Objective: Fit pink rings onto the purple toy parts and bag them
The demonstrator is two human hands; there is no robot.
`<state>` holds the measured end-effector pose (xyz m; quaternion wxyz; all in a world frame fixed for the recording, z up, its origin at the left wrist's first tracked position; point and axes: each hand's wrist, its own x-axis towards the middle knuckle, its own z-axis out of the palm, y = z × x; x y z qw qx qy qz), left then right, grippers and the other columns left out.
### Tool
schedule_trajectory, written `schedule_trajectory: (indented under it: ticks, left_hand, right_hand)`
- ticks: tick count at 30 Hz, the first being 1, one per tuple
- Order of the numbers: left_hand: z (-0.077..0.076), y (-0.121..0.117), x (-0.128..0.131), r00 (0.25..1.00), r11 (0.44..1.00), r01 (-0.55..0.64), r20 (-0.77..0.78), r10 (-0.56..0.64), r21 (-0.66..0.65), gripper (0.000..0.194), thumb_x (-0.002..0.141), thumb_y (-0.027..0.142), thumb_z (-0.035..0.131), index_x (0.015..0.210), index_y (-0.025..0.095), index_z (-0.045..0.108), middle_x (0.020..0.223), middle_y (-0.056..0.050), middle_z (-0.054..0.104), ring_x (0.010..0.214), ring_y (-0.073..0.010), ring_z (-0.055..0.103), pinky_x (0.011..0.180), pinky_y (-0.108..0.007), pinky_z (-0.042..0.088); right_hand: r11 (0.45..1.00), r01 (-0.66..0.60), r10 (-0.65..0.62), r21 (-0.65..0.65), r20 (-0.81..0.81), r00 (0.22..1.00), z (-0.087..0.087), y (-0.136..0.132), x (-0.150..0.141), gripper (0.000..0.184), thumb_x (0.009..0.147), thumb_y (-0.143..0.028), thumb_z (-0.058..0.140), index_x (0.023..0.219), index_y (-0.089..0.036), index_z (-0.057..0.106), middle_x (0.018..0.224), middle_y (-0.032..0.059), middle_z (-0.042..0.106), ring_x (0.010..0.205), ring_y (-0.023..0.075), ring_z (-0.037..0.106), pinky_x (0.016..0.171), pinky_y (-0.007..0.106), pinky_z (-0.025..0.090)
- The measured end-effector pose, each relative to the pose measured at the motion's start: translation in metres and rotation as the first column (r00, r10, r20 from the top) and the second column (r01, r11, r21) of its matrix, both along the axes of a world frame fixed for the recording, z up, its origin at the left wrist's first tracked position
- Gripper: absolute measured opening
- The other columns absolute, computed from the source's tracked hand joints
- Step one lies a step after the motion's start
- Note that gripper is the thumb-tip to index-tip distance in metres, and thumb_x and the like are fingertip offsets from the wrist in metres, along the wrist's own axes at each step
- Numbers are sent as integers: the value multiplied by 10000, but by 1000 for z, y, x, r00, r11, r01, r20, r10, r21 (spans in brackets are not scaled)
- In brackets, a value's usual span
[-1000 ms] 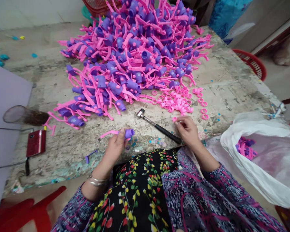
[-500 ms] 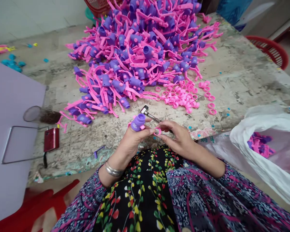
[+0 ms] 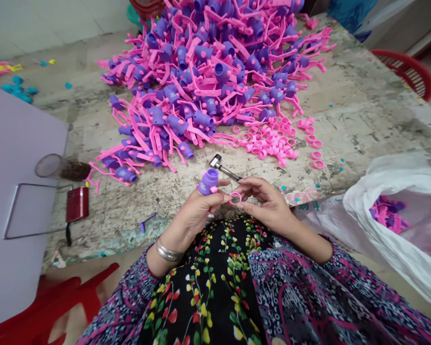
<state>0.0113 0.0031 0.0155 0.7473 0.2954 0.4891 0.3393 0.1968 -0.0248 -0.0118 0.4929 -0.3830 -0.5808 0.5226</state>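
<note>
The left hand (image 3: pixel 196 208) is closed around a purple part (image 3: pixel 209 182), which stands upright above the fingers with bits of pink showing at its base. The right hand (image 3: pixel 267 201) is closed in a pinch on a pink ring (image 3: pixel 235 198), which is held up between the two hands at 12 o'clock from the chest. The left fingertips (image 3: pixel 225 195) are just beside the ring, but I cannot tell whether they touch it. A silver bangle (image 3: pixel 168 252) circles the left wrist, and a floral dress (image 3: pixel 208 287) fills the lap below.

Just beyond the hands, at 12 o'clock, a small hammer (image 3: pixel 218 163) lies on the stained worktop (image 3: pixel 348 105), its handle running behind the right hand. Farther out at 12 o'clock is a big heap of pink-and-purple parts (image 3: pixel 201 81). A loose pile of pink rings (image 3: pixel 269 143) lies against it at 1 o'clock.

A white bag (image 3: pixel 391 239) at 3 o'clock holds more pink and purple pieces (image 3: pixel 386 215). Blue lettering (image 3: pixel 307 206) on plastic at 2 o'clock is too small to read. A red basket (image 3: pixel 405 72) sits at 2 o'clock. At 9 o'clock are a red phone case (image 3: pixel 77 203), a clear cup (image 3: pixel 59 167) and a lilac board (image 3: pixel 21 143). A red chair (image 3: pixel 57 297) stands at 7 o'clock.
</note>
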Motion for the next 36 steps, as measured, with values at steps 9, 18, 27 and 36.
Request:
schedule_trajectory:
  ticks: [9,18,27,36]
  left_hand:
    - [-8,-2,2,986,992,-23,162,44,-126,459,649,202,812,1083,149,673,537,79,505,428,-32,342,441,-194,221]
    - [-4,-4,7,997,997,-74,25,74,7,341,633,178,803,958,149,706,591,55,566,458,-34,352,458,-198,222]
    - [-12,-3,5,979,976,50,-206,-5,213,136,678,259,796,749,171,720,645,19,636,591,-106,522,577,-239,389]
    - [-12,-3,5,956,955,154,-283,-79,253,68,718,248,761,731,184,744,729,-7,717,684,-133,605,706,-264,461]
  right_hand:
    - [979,43,-76,-200,-162,984,-7,-4,-12,291,783,-281,807,1032,-282,657,913,-11,695,850,140,656,786,305,551]
    - [912,-41,-109,-408,-338,935,-7,3,-10,215,745,-324,831,906,-249,709,779,-32,709,712,109,668,731,268,567]
    - [776,-201,-140,-598,-474,869,-8,6,-6,232,742,-306,831,883,-222,666,701,-41,718,563,86,641,555,196,525]
    - [764,-224,-107,-605,-461,881,-10,5,-6,216,741,-342,831,847,-212,696,653,-42,696,545,83,622,546,195,518]
